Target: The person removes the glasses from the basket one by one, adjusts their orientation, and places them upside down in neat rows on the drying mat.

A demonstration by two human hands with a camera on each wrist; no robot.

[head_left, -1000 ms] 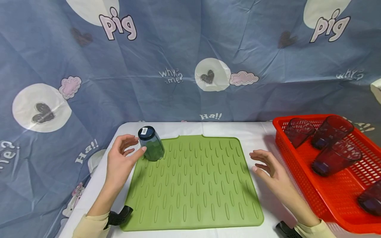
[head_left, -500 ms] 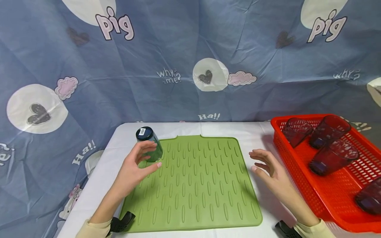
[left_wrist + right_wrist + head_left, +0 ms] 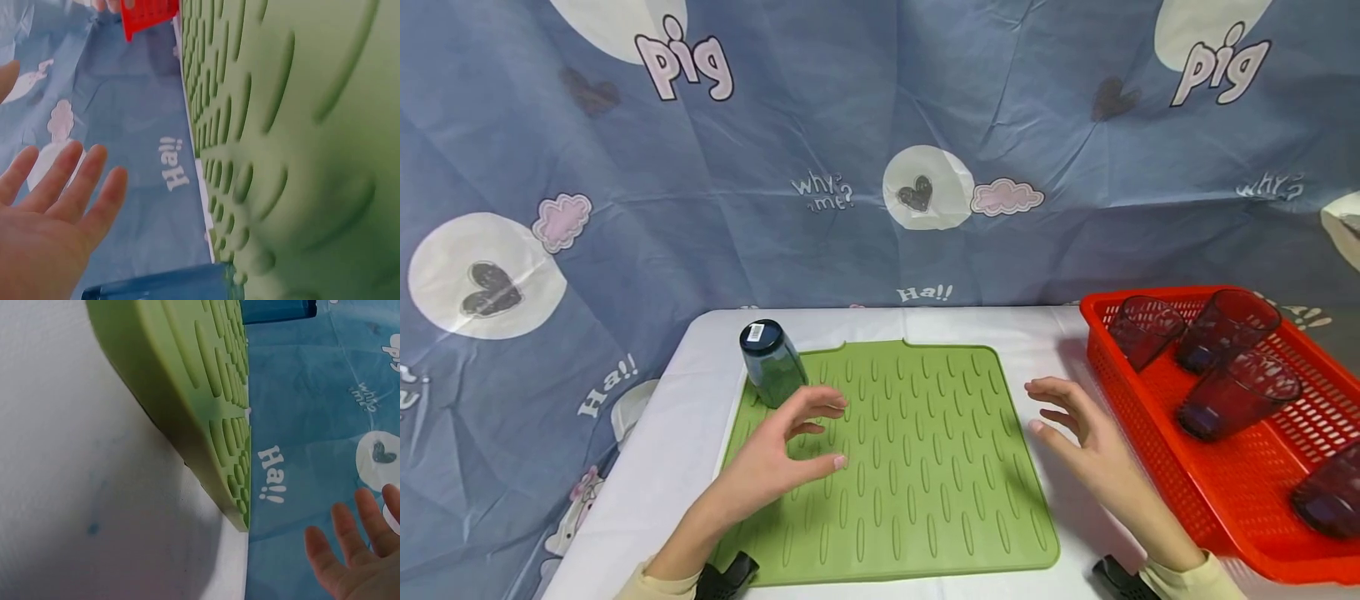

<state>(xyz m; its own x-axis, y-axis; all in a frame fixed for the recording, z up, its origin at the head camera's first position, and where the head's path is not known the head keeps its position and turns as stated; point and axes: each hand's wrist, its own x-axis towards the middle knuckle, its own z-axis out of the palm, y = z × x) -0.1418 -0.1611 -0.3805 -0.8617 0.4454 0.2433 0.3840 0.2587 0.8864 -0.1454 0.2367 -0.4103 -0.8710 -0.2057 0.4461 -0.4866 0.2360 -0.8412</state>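
A blue drinking glass [image 3: 775,367] stands upside down on the far left corner of a green ridged mat [image 3: 925,467], a barcode label on its upturned base. My left hand [image 3: 775,454] hovers over the left part of the mat, fingers relaxed and holding nothing, just in front of the glass. In the left wrist view the glass [image 3: 169,284] shows at the bottom edge, apart from the spread fingers [image 3: 94,165]. Beyond the mat's right edge, my right hand [image 3: 1086,437] is held in the air with loosely bent fingers and nothing in them.
To the right stands a red plastic basket [image 3: 1206,500] with several glasses inside; a tilted glass [image 3: 1240,392] lies near its middle and another glass [image 3: 1330,492] at its near right. A white cloth [image 3: 647,467] covers the table. Behind hangs a blue printed curtain [image 3: 850,250].
My left hand has drawn away from the upside-down glass, moving right and nearer over the mat. The glass stays on the corner. My right hand has hardly moved.
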